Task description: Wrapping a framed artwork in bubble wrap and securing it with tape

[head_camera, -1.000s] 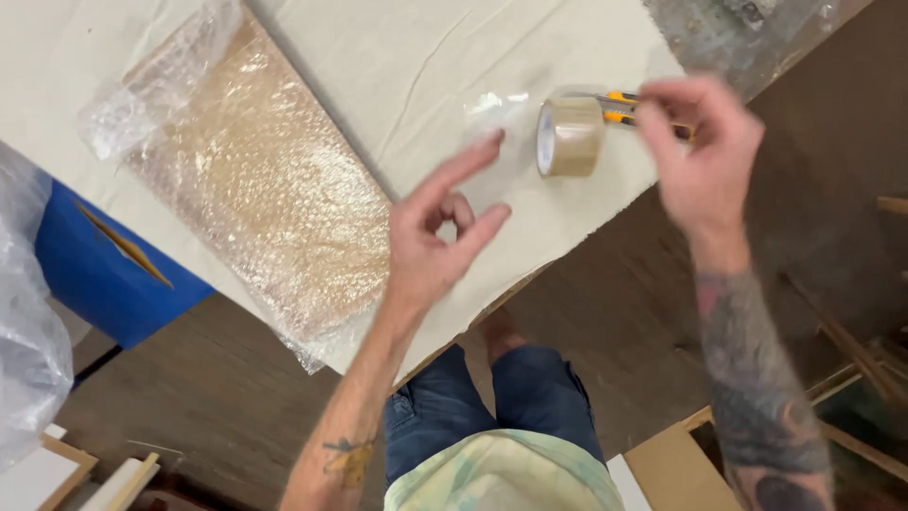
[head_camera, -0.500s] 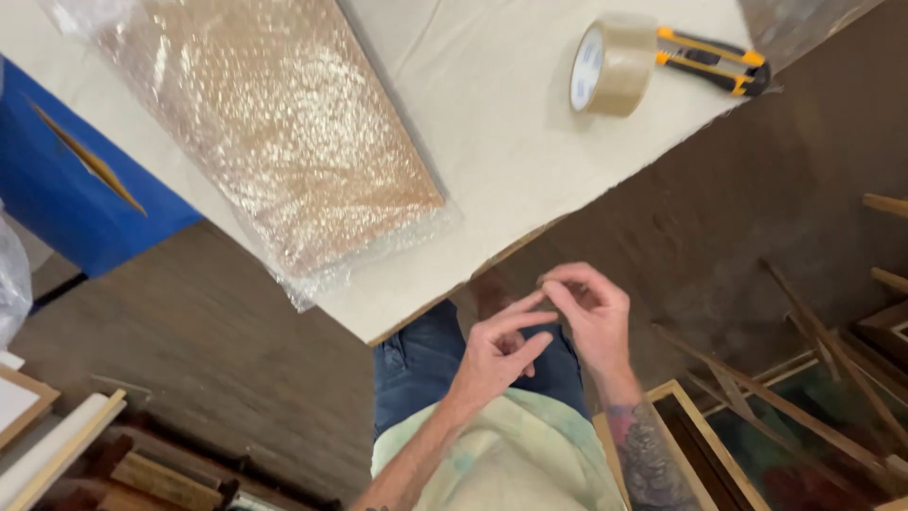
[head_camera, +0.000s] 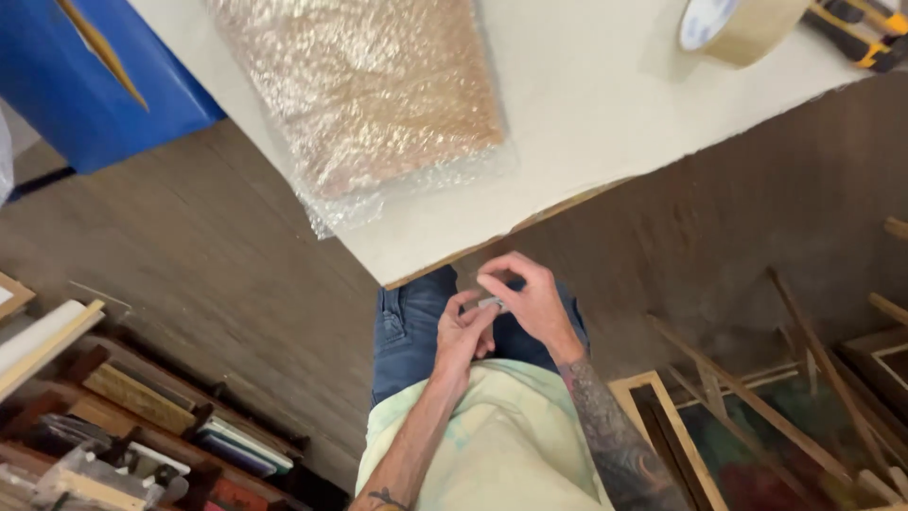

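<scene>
- Two bare hands meet close to the body, just below the near corner of the table (head_camera: 605, 114) and above the lap in blue jeans (head_camera: 416, 326).
- Between them sits a small pale scrap (head_camera: 494, 304), perhaps tape; it is too small to tell for sure.
- Right hand (head_camera: 525, 298), on a tattooed forearm, has its thumb and forefinger pinched together on the scrap, the other fingers curled loosely above.
- Left hand (head_camera: 463, 331) lies just beside it, fingers half bent and its fingertips touching the same scrap; how firmly it grips cannot be told.
- On the table, well apart from both hands, lies a flat package in bubble wrap (head_camera: 364, 90), its loose plastic edge close to the table's border.
- At the far right corner of the table stands a roll of brown tape (head_camera: 742, 24), and just beside it a yellow and black knife (head_camera: 865, 33), partly cut off by the picture's edge.
- A blue board (head_camera: 85, 76) leans at the left; picture frames (head_camera: 757, 416) rest on the floor at the right.
</scene>
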